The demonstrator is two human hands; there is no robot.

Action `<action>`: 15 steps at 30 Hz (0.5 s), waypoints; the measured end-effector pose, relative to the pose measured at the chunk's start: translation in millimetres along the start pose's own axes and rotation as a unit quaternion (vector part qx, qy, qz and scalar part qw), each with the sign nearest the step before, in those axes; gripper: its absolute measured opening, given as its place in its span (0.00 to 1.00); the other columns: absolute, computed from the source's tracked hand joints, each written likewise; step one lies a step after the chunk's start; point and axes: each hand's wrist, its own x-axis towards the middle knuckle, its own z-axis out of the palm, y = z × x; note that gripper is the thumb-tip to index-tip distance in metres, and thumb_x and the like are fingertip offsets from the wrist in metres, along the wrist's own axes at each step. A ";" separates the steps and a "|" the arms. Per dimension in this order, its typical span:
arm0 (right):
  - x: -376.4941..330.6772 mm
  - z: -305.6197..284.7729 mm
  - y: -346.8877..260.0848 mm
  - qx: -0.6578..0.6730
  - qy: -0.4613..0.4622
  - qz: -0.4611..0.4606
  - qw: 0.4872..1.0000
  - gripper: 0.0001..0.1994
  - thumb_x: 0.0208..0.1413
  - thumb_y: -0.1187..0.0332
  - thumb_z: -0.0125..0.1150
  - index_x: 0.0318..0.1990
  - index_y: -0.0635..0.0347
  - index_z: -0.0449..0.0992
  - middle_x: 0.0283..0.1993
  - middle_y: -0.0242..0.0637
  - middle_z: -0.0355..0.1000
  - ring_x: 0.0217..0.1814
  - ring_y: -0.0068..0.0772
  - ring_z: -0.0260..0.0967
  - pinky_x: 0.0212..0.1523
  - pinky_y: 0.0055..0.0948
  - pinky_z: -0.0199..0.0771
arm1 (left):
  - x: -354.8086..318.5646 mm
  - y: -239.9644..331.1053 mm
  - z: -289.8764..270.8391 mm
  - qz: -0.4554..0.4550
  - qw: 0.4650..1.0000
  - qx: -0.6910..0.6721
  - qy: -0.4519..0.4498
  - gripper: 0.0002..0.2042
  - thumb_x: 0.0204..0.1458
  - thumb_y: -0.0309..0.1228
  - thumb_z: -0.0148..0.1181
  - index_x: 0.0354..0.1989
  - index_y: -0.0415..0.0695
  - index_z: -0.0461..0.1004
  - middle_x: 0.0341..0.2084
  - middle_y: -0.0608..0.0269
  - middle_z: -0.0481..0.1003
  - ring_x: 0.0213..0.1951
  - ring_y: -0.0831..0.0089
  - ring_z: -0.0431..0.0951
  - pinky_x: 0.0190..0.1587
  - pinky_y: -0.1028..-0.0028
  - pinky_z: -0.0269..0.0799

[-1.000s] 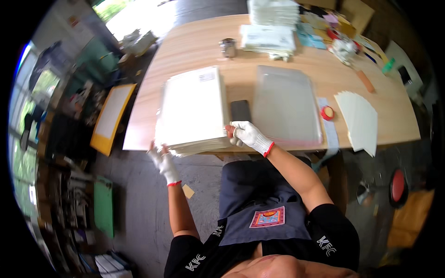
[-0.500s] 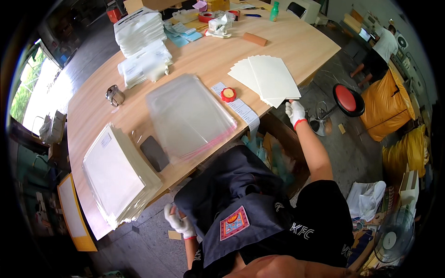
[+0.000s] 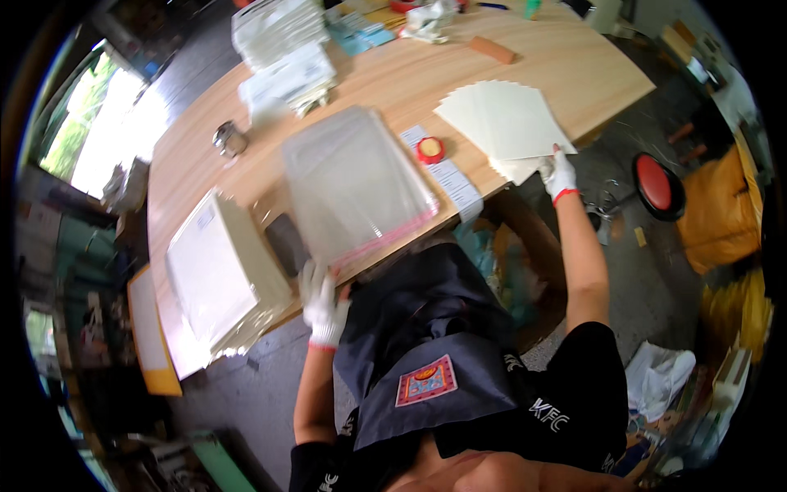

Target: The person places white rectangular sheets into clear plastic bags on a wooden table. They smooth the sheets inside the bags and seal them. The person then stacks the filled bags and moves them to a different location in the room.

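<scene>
My right hand, in a white glove with bare fingertips showing, pinches the near right corner of a fanned pile of cream sheets. My left hand, also gloved, is raised at the table's front edge with fingers apart and nothing in it. Just beyond it lies a stack of clear plastic bags with a pink near edge. A dark flat rectangle lies left of that stack. Further left stands a thick pile of white sheets in clear bags.
A strip of printed labels hangs over the front edge, with a red-rimmed round thing on it. A metal mug, white packets and a brown block sit farther back. A red stool stands right.
My left hand has risen from beside my lap to the table's front edge. My right hand has shifted onto the corner of the cream sheets. The whole view has shifted.
</scene>
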 end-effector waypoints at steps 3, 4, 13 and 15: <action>11.1 19.3 4.3 -0.076 -0.004 -0.052 0.996 0.09 0.53 0.64 0.60 0.35 0.58 0.71 0.27 0.37 0.71 0.21 0.28 0.70 0.14 0.22 0.70 | 37.9 -4.6 20.9 0.013 0.988 0.088 -0.130 0.20 0.45 0.34 0.59 0.49 0.47 0.70 0.55 0.55 0.64 0.59 0.50 0.58 0.61 0.57 0.52; 14.8 21.9 4.5 -0.084 -0.011 -0.098 0.992 0.07 0.53 0.66 0.59 0.34 0.59 0.71 0.26 0.38 0.71 0.20 0.28 0.69 0.15 0.23 0.69 | 47.2 -1.5 31.9 0.020 0.986 0.095 -0.133 0.20 0.46 0.36 0.58 0.49 0.47 0.69 0.56 0.55 0.63 0.59 0.50 0.57 0.61 0.57 0.52; -47.5 1.2 -31.3 -0.013 -0.198 -0.015 0.980 0.07 0.55 0.68 0.56 0.38 0.61 0.70 0.32 0.36 0.71 0.24 0.24 0.67 0.19 0.21 0.67 | 104.5 16.4 22.6 -0.068 0.980 0.007 -0.186 0.14 0.44 0.38 0.60 0.38 0.47 0.72 0.40 0.56 0.72 0.43 0.58 0.72 0.45 0.61 0.67; -113.2 11.6 -31.2 -0.028 -0.207 0.038 0.977 0.12 0.54 0.71 0.55 0.45 0.63 0.69 0.41 0.38 0.73 0.36 0.27 0.73 0.31 0.24 0.76 | 97.5 16.8 10.0 -0.097 0.953 0.086 -0.273 0.16 0.42 0.38 0.62 0.39 0.49 0.71 0.39 0.59 0.72 0.44 0.60 0.72 0.44 0.61 0.70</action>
